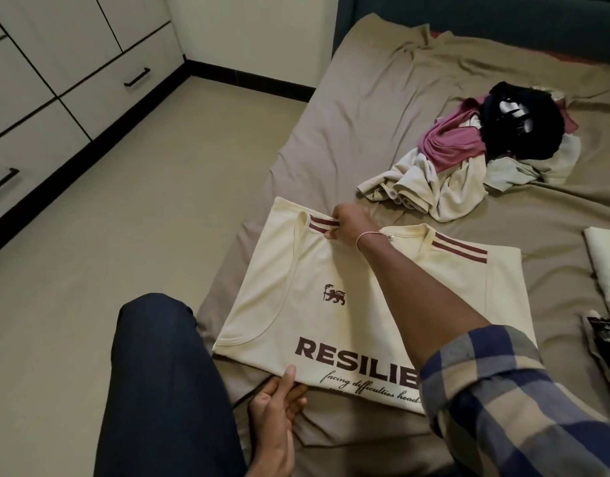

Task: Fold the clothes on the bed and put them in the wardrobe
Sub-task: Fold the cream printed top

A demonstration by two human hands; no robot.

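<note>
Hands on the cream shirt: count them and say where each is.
2. The left hand pinches the near edge of the shirt; the right hand grips its striped far shoulder. None seems hidden.

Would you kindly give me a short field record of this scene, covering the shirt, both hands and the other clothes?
shirt: cream, spread flat on the bed, print up
right hand: pinches the shirt's striped shoulder
left hand: holds the shirt's lower edge
pile: unfolded clothes, beyond the shirt
white cloth: at the right edge, looks folded
wardrobe: across the floor, doors shut
</note>
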